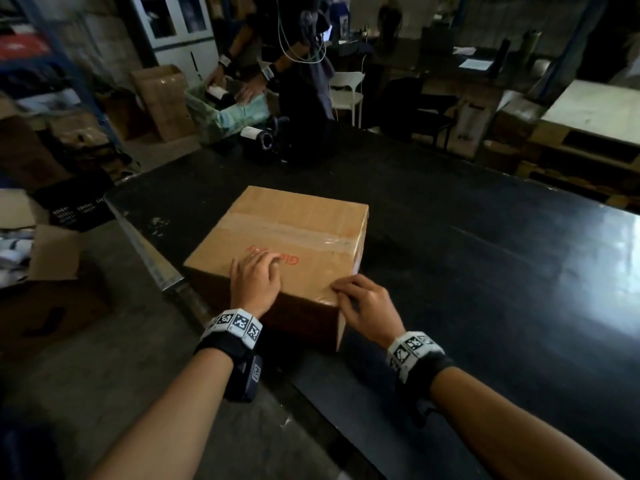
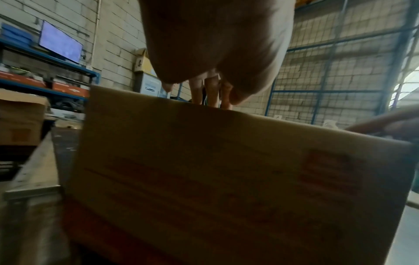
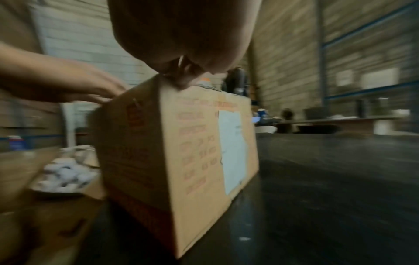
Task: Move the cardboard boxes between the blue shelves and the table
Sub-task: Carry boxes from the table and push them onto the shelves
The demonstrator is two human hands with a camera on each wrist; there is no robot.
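Observation:
A taped cardboard box [image 1: 294,230] with red writing sits on the black table [image 1: 450,254], close to the table's near left corner. My left hand [image 1: 256,278] rests flat on the box's top near its front edge, fingers relaxed. My right hand [image 1: 360,299] lies over the near right corner of the top, fingers loosely bent on the edge. The left wrist view shows the box's front face [image 2: 226,170] with the left hand's fingertips [image 2: 211,96] on the top edge. The right wrist view shows the box's corner [image 3: 181,143] under the right hand [image 3: 181,78]. Blue shelves [image 1: 69,64] stand at the far left.
Another person [image 1: 298,64] stands at the table's far end, hands in a greenish box [image 1: 225,109]; black rolls [image 1: 266,136] lie beside it. An open cardboard box [image 1: 52,289] sits on the floor at left. A white chair [image 1: 346,88] stands behind the table.

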